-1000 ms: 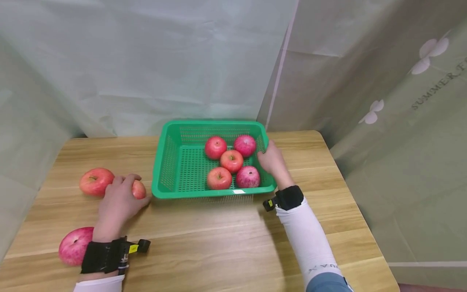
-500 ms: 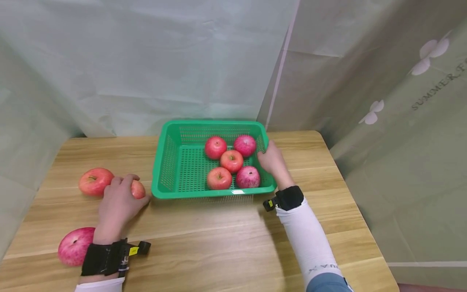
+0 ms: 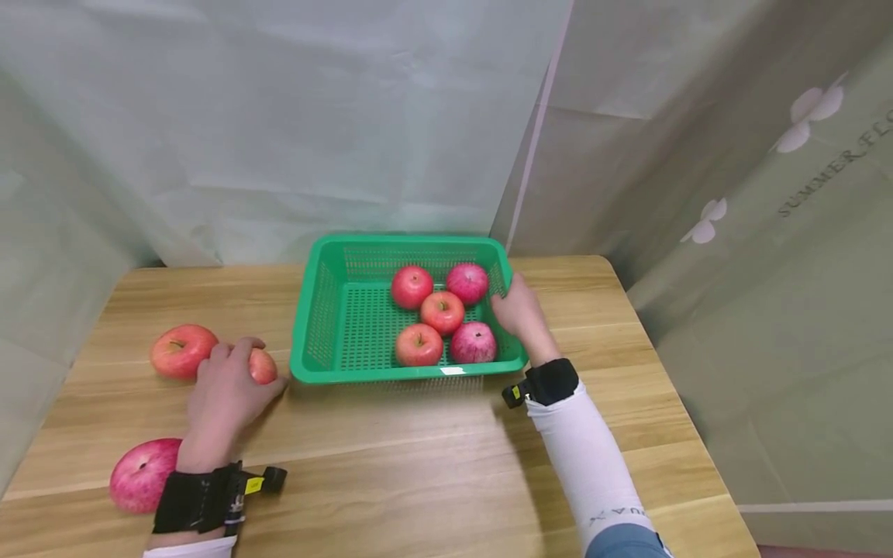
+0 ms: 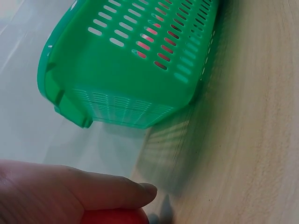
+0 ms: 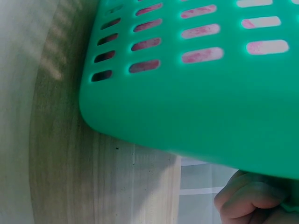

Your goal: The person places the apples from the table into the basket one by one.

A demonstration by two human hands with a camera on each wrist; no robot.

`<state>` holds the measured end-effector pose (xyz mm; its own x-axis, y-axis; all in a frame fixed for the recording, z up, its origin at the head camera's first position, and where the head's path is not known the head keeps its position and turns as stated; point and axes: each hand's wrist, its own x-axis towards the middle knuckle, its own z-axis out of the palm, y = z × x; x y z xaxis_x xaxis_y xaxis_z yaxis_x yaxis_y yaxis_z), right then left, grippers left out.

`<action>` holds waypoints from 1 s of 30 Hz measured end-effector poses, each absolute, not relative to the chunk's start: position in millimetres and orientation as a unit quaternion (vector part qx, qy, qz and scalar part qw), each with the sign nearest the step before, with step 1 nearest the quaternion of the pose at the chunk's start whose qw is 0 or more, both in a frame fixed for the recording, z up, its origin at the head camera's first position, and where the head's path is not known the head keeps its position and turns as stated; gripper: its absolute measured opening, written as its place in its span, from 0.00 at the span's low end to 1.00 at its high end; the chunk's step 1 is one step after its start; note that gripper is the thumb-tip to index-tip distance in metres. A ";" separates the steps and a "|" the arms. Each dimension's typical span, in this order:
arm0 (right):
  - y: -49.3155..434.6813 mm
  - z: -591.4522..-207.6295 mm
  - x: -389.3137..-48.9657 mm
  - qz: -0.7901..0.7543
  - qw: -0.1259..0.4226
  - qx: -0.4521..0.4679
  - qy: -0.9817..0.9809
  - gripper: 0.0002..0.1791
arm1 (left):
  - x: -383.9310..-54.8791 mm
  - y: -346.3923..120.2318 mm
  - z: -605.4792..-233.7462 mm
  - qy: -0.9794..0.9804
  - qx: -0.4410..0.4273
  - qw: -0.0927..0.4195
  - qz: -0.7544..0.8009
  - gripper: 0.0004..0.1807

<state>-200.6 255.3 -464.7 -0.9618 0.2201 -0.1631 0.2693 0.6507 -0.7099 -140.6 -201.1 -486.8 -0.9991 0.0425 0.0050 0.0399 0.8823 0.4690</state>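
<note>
My left hand (image 3: 225, 395) curls over an apple (image 3: 262, 366) on the table, left of the green plastic basket (image 3: 377, 376). In the left wrist view, the thumb (image 4: 112, 190) lies along that red apple (image 4: 114, 216), most of which is hidden. With my right hand (image 3: 519, 311) I grip the basket's right rim, thumb inside. The right wrist view shows curled fingers (image 5: 250, 198) under the rim. Several apples sit in the right half of the basket, among them a yellowish-red apple (image 3: 443, 312) and a darker pink apple (image 3: 474, 342).
A large red apple (image 3: 184, 351) lies just left of my left hand. A pink apple (image 3: 144, 475) is nearer the front, beside the left wrist strap (image 3: 195, 500). Grey cloth (image 3: 300, 116) hangs behind and beside the wooden table (image 3: 391, 480).
The head view has shifted slightly, so the scene sits a little lower. Both hands keep their holds, and the apples and basket stay in place.
</note>
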 end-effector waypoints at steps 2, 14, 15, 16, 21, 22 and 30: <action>255.2 -465.6 -200.8 -0.394 0.029 0.134 0.909 0.33 | -140.5 -201.4 -486.9 0.970 0.021 0.005 0.241 0.40; 255.1 -465.8 -200.7 -0.393 0.029 0.137 0.909 0.32 | -141.1 -201.9 -485.6 0.969 0.022 0.008 0.244 0.39; 255.1 -465.8 -200.7 -0.393 0.030 0.138 0.909 0.32 | -140.8 -201.9 -485.7 0.969 0.022 0.009 0.246 0.39; 255.1 -465.8 -200.8 -0.393 0.031 0.138 0.909 0.32 | -140.7 -202.1 -485.9 0.969 0.023 0.009 0.246 0.39; 254.8 -465.3 -200.3 -0.393 0.031 0.138 0.909 0.33 | -139.5 -202.8 -485.8 0.968 0.024 0.010 0.249 0.38; 254.8 -465.1 -200.2 -0.393 0.030 0.137 0.909 0.33 | -139.4 -202.9 -485.8 0.968 0.024 0.009 0.249 0.38; 255.2 -465.4 -201.2 -0.388 0.032 0.140 0.910 0.34 | -139.9 -204.9 -486.8 0.967 0.027 0.002 0.253 0.37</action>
